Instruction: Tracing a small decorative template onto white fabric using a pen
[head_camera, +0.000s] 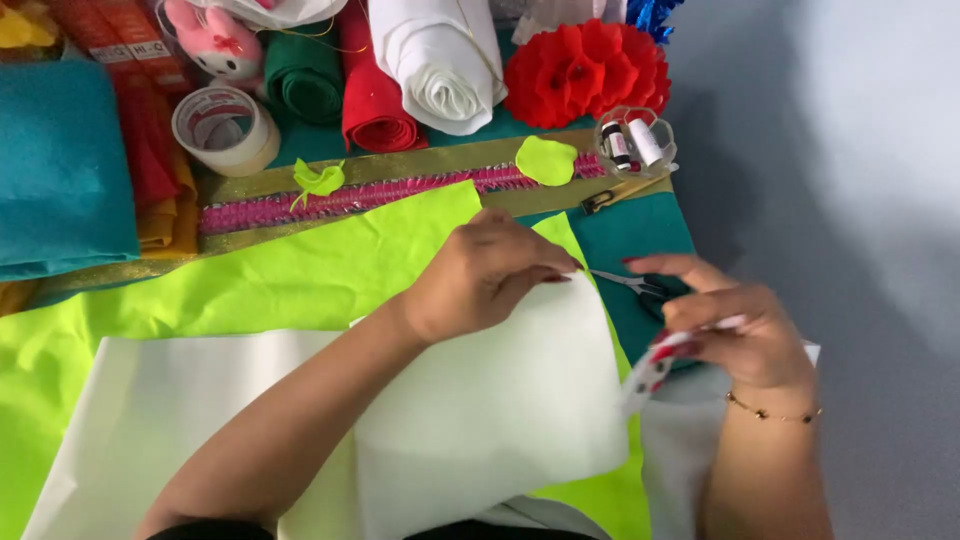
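**Inspector:** The left hand (480, 280) is pinching the far edge of the white felt sheet (490, 410), thumb and fingers closed on it, lifting that edge off the lime green felt (300, 270) lying beneath. What is happening to its right?

**Assistant:** The right hand (735, 330) is gripping small scissors (640, 288) with a red-and-white patterned handle; the blades are pointing left toward the sheet's far right corner. I cannot tell whether they are touching it.

**Inspector:** Location of the sheet?

**Assistant:** It is lying near the person, centre of the scene, over the green felt, with a second white piece under it at the left.

**Inspector:** Risks, in my judgement?

**Assistant:** The sheet is being held at one edge only, so it is sagging; a cut could wander or the felt could bunch in the blades. The fingertips are sitting close to the blade line. Farther off, the thread box (635, 140) is standing near the table edge and could be knocked.
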